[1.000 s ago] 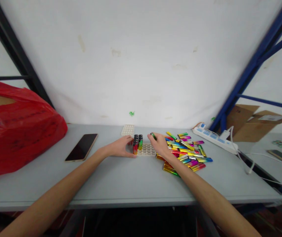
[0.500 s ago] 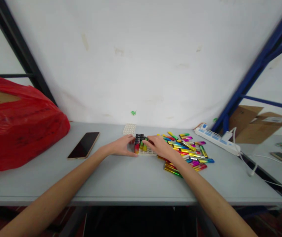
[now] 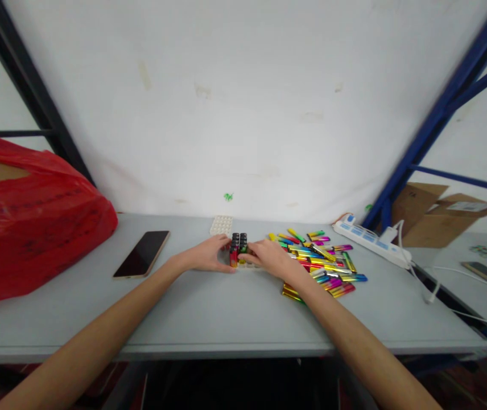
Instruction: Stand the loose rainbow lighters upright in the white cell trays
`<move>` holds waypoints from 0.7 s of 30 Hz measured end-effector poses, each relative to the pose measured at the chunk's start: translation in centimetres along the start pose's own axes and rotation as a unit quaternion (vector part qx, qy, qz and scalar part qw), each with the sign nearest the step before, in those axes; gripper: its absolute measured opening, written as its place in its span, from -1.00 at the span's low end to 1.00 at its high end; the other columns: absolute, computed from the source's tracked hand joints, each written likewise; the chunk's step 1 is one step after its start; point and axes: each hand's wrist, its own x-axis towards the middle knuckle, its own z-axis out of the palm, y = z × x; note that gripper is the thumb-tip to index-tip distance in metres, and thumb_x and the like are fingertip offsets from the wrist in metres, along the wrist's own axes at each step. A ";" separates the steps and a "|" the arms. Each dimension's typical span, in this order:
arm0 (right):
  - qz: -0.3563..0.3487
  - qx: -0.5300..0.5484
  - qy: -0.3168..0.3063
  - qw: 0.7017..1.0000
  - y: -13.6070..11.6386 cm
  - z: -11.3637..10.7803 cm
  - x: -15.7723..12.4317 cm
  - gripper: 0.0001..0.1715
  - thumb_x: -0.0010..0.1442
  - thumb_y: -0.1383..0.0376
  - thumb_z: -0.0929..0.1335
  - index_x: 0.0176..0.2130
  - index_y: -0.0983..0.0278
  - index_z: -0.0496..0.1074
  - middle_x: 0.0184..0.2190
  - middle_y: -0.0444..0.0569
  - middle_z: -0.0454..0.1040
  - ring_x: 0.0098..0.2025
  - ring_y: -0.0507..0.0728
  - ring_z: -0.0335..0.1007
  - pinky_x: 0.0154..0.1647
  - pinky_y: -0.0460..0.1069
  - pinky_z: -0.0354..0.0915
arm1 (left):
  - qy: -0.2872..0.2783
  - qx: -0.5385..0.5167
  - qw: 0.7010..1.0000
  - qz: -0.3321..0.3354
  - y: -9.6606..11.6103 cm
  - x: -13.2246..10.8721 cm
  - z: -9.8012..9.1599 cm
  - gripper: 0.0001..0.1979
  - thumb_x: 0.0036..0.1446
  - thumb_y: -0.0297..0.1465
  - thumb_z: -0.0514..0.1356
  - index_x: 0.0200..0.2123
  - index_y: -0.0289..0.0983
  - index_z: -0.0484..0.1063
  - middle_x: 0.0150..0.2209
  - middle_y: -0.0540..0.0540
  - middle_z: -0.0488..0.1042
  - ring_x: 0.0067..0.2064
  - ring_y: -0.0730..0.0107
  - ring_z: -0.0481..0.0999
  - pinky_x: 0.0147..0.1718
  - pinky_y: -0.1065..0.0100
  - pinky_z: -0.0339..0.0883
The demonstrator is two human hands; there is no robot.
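Black-topped lighters (image 3: pixel 234 250) with shiny coloured bodies stand upright in two rows at the left end of a white tray (image 3: pixel 250 265) with round holes. My left hand (image 3: pixel 210 254) curves around that end, its thumb at the front corner and its fingers behind. From the right, my right hand (image 3: pixel 269 256) has its fingers closed against the second row, at a lighter (image 3: pixel 243 248) with some green and yellow. My fingers and palm hide much of the tray.
Many loose shiny lighters (image 3: pixel 324 259) lie in a pile to the right. A second white holed tray (image 3: pixel 222 224) lies near the wall. A phone (image 3: pixel 141 254) and red plastic bag (image 3: pixel 38 222) are left; a power strip (image 3: pixel 374 245) sits right.
My right hand has shifted slightly left and its fingers press closer against the second row, which now stands straighter. The left hand keeps its place at the tray's end.
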 end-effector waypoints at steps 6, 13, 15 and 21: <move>0.064 -0.015 0.055 0.996 4.1 -1.6 -0.6 -0.45 0.62 0.02 0.18 -0.19 0.23 0.57 -0.30 0.06 0.64 -0.25 0.17 0.53 -0.19 -0.02 0.19 | 0.004 0.015 1.000 -0.016 0.2 -0.1 -0.1 -0.30 -0.03 0.16 0.45 -0.03 -0.25 0.52 0.01 -0.25 0.56 0.05 -0.14 0.56 0.12 0.01 0.44; 0.216 -0.082 0.014 0.973 11.8 -2.0 -2.1 -0.71 0.49 0.35 0.32 0.02 0.37 0.63 0.03 0.28 0.63 0.10 0.28 0.55 0.14 0.03 0.31 | 0.001 0.023 1.000 -0.017 0.2 -0.1 -0.2 -0.28 -0.03 0.19 0.43 -0.04 -0.25 0.51 0.01 -0.26 0.55 0.02 -0.11 0.55 0.12 0.01 0.47; 0.229 -0.078 -0.010 0.970 12.7 -1.7 -2.4 -0.73 0.45 0.37 0.35 -0.01 0.36 0.66 -0.01 0.27 0.66 0.06 0.27 0.58 0.13 0.04 0.33 | 0.005 0.028 0.999 -0.016 0.1 -0.1 -0.1 -0.28 -0.04 0.20 0.44 -0.03 -0.23 0.51 0.01 -0.24 0.55 0.03 -0.11 0.55 0.13 0.02 0.47; 0.225 -0.063 -0.022 0.972 13.2 -1.3 -2.1 -0.69 0.38 0.46 0.36 -0.04 0.34 0.70 -0.03 0.22 0.71 0.03 0.24 0.63 0.10 0.00 0.36 | 0.005 0.032 0.999 -0.013 -0.1 -0.1 0.0 -0.29 -0.03 0.19 0.44 -0.02 -0.23 0.51 0.01 -0.24 0.56 0.04 -0.12 0.56 0.13 0.03 0.47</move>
